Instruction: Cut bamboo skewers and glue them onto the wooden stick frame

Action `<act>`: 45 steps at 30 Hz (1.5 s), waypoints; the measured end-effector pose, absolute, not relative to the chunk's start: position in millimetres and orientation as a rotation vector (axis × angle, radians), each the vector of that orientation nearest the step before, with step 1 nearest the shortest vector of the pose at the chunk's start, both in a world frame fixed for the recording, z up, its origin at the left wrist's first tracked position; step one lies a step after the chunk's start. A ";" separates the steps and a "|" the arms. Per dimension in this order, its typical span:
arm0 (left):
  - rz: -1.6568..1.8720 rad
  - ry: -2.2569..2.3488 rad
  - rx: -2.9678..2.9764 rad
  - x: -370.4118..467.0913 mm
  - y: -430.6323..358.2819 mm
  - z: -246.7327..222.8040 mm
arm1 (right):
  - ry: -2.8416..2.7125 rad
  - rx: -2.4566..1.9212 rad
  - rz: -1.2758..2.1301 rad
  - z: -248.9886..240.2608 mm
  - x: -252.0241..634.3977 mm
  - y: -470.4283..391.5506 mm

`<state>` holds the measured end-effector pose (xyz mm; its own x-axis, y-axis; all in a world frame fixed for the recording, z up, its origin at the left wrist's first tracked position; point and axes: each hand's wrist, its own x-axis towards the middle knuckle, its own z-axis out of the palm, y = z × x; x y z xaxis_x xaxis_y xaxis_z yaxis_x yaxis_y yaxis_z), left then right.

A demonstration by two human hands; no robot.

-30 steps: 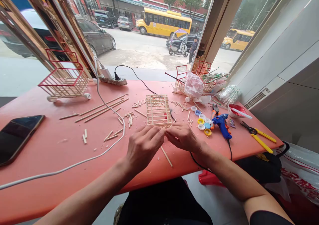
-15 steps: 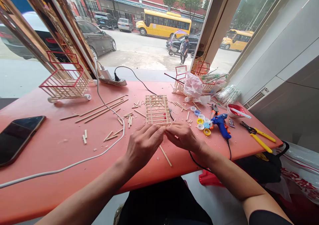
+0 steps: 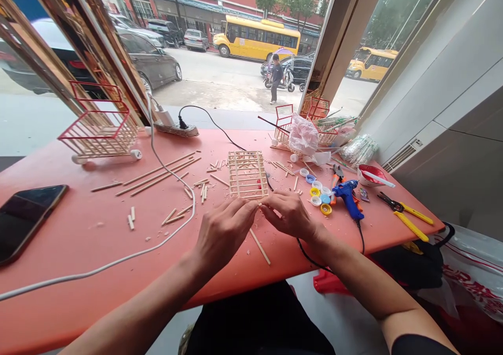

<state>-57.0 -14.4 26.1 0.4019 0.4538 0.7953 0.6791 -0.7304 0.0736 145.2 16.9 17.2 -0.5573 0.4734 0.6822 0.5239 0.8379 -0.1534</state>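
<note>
My left hand (image 3: 228, 221) and my right hand (image 3: 288, 213) meet at the near edge of a small frame (image 3: 247, 179) built of thin wooden sticks. Both are closed, fingertips pinched together and almost touching. A pale bit of wooden stick (image 3: 260, 204) shows between them; my fingers cover most of it, and I cannot tell whether it is joined to the frame. Below my hands a loose wooden stick (image 3: 260, 246) lies slantwise on the orange-pink table (image 3: 129, 261). A blue glue gun (image 3: 348, 193) rests to the right of my right hand.
Bottle caps (image 3: 325, 198), orange-handled pliers (image 3: 337, 177) and yellow-handled cutters (image 3: 411, 216) lie right. Finished stick carts stand at far left (image 3: 100, 130) and far right behind a plastic bag (image 3: 304, 135). A white cable (image 3: 157, 246), cut sticks (image 3: 161, 176) and a phone (image 3: 29, 216) occupy the left.
My hands keep their pinch at the frame's near edge, with only a slight shift of the fingers. Outside, a person has walked to the left. The view has shifted slightly.
</note>
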 end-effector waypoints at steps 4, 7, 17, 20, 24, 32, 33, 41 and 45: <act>-1.265 -0.973 -2.408 -55.3 -14.7 23.8 | -2.253 -0.700 -0.129 17.8 144.1 16.6; -1.281 -0.967 -2.413 -54.7 -15.4 23.5 | -2.242 -0.670 -0.145 18.0 143.8 16.5; -1.304 -0.916 -2.422 -54.1 -17.6 23.7 | -2.270 -0.662 -0.081 13.5 145.7 16.8; -1.302 -0.914 -2.429 -54.0 -17.8 23.2 | -2.269 -0.646 -0.126 15.3 147.0 15.2; -1.361 -0.961 -2.448 -55.5 -16.5 25.2 | -2.264 -0.619 -0.102 21.1 147.2 14.7; -1.677 -1.286 -2.596 -58.4 -13.3 35.4 | -2.238 -0.620 0.009 24.1 150.0 20.0; -1.711 -1.369 -2.665 -58.9 -12.7 36.2 | -2.241 -0.618 0.016 23.9 150.5 20.1; -2.003 -1.977 -3.129 -67.0 -5.9 40.5 | -2.287 -0.594 0.043 28.0 151.9 18.0; -2.016 -2.167 -3.164 -68.5 -3.4 41.6 | -2.308 -0.571 0.026 28.6 152.4 18.1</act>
